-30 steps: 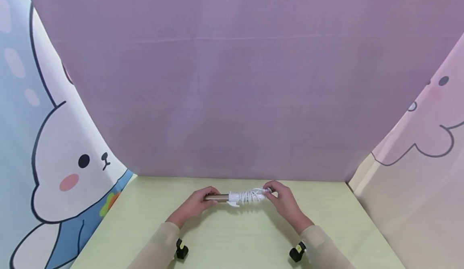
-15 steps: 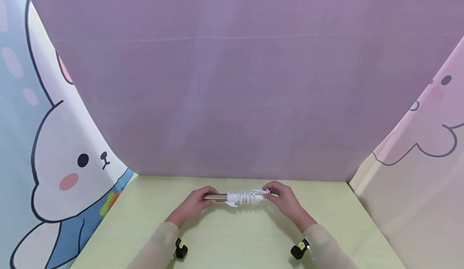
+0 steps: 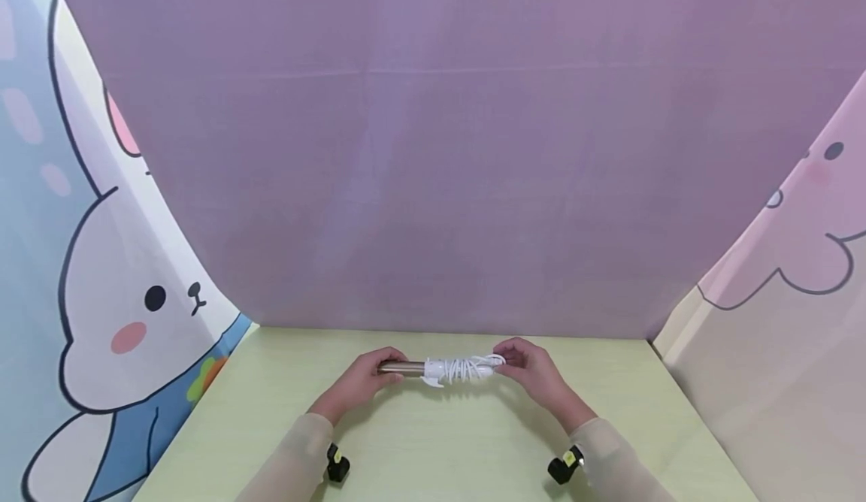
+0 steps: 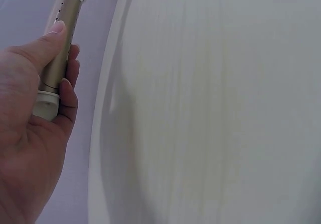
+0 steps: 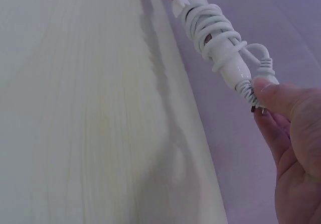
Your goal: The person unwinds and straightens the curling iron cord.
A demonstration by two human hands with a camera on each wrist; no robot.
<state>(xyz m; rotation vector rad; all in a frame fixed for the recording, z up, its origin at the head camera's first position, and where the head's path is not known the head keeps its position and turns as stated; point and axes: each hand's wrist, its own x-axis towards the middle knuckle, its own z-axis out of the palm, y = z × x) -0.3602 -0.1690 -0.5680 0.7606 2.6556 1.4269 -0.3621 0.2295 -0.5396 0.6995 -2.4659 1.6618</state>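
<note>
A curling iron point(image 3: 443, 369) with a gold barrel point(image 4: 59, 53) and a white handle point(image 5: 220, 53) is held level just above the pale green table point(image 3: 440, 442). A white cord point(image 5: 208, 25) is wound around the handle. My left hand point(image 3: 361, 382) grips the gold barrel end, thumb along the barrel point(image 4: 35, 53). My right hand point(image 3: 534, 373) pinches the cord's plug end point(image 5: 261, 86) at the handle's tip. Both wrists wear small black cameras.
A purple backdrop point(image 3: 433, 149) rises behind the table. A cartoon rabbit panel point(image 3: 108, 299) stands on the left and a pink cartoon panel point(image 3: 798, 261) on the right. The table's bare surface stretches toward me.
My right hand has shifted slightly right along the cord end; the curling iron and my left hand have stayed almost still.
</note>
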